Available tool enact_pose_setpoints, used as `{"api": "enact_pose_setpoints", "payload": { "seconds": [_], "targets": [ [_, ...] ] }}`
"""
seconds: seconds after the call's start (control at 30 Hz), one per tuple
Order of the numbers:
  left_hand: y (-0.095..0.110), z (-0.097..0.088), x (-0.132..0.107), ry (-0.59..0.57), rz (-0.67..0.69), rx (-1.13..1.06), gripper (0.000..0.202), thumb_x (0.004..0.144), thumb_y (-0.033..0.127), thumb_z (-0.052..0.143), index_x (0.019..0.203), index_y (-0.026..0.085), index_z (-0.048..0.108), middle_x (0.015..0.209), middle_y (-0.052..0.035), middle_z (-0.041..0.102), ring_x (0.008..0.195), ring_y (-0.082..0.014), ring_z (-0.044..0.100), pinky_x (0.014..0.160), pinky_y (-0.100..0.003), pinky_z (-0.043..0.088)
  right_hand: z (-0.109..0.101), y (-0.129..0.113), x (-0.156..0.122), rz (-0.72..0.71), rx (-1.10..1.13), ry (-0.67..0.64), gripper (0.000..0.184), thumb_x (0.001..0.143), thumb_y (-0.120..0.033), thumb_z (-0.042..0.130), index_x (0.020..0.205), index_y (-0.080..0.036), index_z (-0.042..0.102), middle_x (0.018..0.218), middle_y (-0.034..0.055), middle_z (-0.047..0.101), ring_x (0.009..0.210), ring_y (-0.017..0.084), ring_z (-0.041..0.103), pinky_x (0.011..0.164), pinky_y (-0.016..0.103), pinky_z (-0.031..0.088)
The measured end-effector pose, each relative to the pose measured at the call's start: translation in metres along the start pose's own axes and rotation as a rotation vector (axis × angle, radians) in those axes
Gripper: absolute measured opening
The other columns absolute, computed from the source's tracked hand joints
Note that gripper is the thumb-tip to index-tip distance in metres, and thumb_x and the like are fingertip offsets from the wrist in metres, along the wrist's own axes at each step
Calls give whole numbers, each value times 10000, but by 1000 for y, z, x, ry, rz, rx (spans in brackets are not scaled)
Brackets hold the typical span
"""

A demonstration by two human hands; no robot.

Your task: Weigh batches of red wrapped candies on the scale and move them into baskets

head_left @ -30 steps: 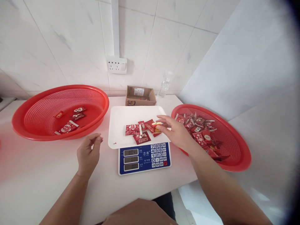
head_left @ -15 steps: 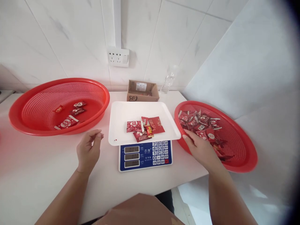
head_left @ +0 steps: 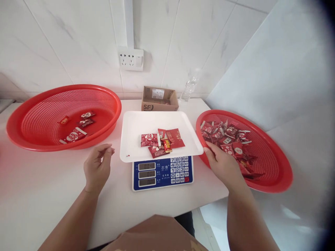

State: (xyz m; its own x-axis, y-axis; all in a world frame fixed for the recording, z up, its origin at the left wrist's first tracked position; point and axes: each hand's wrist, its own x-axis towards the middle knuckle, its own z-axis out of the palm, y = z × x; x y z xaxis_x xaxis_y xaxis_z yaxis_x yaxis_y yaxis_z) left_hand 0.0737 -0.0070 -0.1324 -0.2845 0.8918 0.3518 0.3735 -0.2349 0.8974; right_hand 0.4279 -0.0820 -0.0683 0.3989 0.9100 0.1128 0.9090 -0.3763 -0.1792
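Red snack packets [head_left: 149, 140] are already sitting on the white pan [head_left: 154, 122] of the digital scale [head_left: 162, 184]; a few more are lying in the basket [head_left: 47, 111] left of the scale, many in the right basket [head_left: 281, 177]. The right hand [head_left: 223, 164] is resting at that rim, the left hand [head_left: 97, 167] is curling left of the scale; whether either is gripping, I can't tell. The scale is showing "志准" and "0.00"; the carton [head_left: 157, 107] behind is bearing "SF".

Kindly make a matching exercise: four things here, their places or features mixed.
1. White rectangular plastic tray
2. Brown open cardboard box
3. Clear plastic bottle
4. Blue-panelled electronic scale

A. Just right of the box
B. In front of the box, bearing red packets
C. Has three displays
D. Printed with "SF"

Pairs: 1-B, 2-D, 3-A, 4-C
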Motion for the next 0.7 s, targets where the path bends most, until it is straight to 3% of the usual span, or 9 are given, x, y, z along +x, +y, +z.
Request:
{"api": "enact_pose_setpoints", "payload": {
  "seconds": [0.5,0.7],
  "targets": [
    [2,3,1,-30,-53,12,251,802,402,589,949,207,644,801,-18,673,757,-149,659,793,-342,545,-1,-4,4,31,-6,-28,509,952,-391,308,1308,-148,580,1149,160,693,992,334,669,813,444,512],
    [16,-4,8,40,-135,-87,284,796,442,594,959,211,615,782,-12,661,715,-153,651,729,-339,560,-1,-4,5,27,-27,-42,505,957,-379,299,1315,-150,572,1129,159,702,970,318,681,787,418,521]
  ]
}}
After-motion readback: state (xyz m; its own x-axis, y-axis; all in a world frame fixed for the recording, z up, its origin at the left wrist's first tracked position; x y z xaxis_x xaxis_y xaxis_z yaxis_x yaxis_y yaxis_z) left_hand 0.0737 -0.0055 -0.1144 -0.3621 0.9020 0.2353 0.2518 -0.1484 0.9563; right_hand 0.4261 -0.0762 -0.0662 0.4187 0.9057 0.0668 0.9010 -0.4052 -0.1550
